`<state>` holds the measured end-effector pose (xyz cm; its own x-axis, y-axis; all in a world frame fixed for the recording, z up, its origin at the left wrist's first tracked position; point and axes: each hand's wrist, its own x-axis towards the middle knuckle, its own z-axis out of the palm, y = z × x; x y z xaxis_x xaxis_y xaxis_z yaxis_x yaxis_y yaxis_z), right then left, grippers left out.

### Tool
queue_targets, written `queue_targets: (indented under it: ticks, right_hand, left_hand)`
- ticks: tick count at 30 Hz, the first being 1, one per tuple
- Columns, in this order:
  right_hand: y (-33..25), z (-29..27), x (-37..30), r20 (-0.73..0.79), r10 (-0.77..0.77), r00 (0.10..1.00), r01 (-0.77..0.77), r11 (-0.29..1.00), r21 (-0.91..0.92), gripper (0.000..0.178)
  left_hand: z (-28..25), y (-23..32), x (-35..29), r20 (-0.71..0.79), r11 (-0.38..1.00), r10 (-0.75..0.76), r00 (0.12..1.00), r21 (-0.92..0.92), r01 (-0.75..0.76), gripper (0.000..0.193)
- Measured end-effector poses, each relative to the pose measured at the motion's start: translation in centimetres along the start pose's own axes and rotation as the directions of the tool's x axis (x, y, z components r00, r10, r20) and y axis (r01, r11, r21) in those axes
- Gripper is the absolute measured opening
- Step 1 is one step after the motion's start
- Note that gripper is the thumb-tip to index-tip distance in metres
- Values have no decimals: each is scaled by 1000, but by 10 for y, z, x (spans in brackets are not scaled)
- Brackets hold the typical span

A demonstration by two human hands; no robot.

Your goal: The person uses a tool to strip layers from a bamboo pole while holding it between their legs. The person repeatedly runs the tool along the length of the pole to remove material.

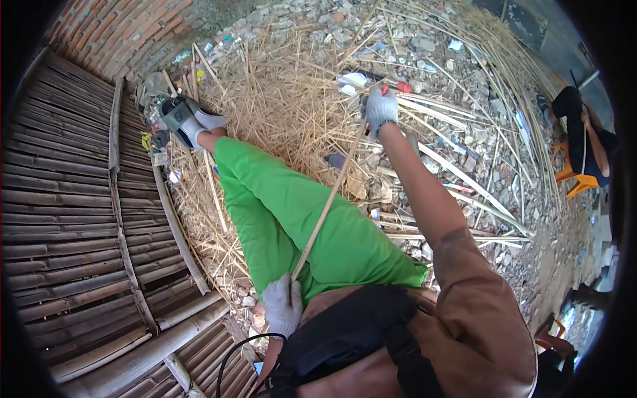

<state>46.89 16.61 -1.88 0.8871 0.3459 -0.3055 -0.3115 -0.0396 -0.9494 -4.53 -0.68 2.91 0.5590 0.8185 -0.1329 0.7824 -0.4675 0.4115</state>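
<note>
Rubble and loose litter [424, 46] cover the ground in the head view, with a brick wall [126, 30] at the upper left and a slatted bamboo platform [66, 219] filling the left side. Dry straw-like shavings [285, 99] lie in a thick, tangled layer near the middle. The person sits with legs stretched forward in green trousers [292, 199], feet in pale socks and grey sandals [176, 116] close to the edge of the platform. A brown shirt [481, 292] and a black bag with a strap [352, 325] show at the lower edge.

One long, thin, tan strip [330, 199] runs slantwise across the trousers, from the person's lap up to the shavings. At its near end the left hand [282, 306], in a pale knitted glove, is closed around it, close against the body. The right hand [381, 111], gloved alike, reaches well forward with the arm extended; its fingers are curled closed on the far end of the strip. Something small and red [385, 89] shows at the top of that glove, too small to identify.

Just beyond the right hand, several pale split lengths [464, 180] lie fanned out over the stones. Farther right, another person [568, 106] in dark clothing sits on an orange chair [585, 182].
</note>
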Motion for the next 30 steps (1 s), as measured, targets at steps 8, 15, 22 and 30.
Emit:
queue_targets:
  ticks: [8,15,22,30]
  right_hand:
    - [110,-18,70,87,168,982,-185,946,264,27]
    - [128,-59,107,-143,152,978,-31,783,621,28]
    - [61,0,-4,-264,-61,963,29,992,-123,43]
    - [66,7,-56,-129,-69,989,36,971,-237,51]
  left_hand:
    - [-4,-16,6,13,929,-117,993,-352,114,27]
    - [-2,-31,28,200,783,-102,974,-587,203,33]
    - [-30,-4,37,448,671,-220,867,-575,468,46]
    - [-45,50,47,593,525,-169,787,-622,581,45]
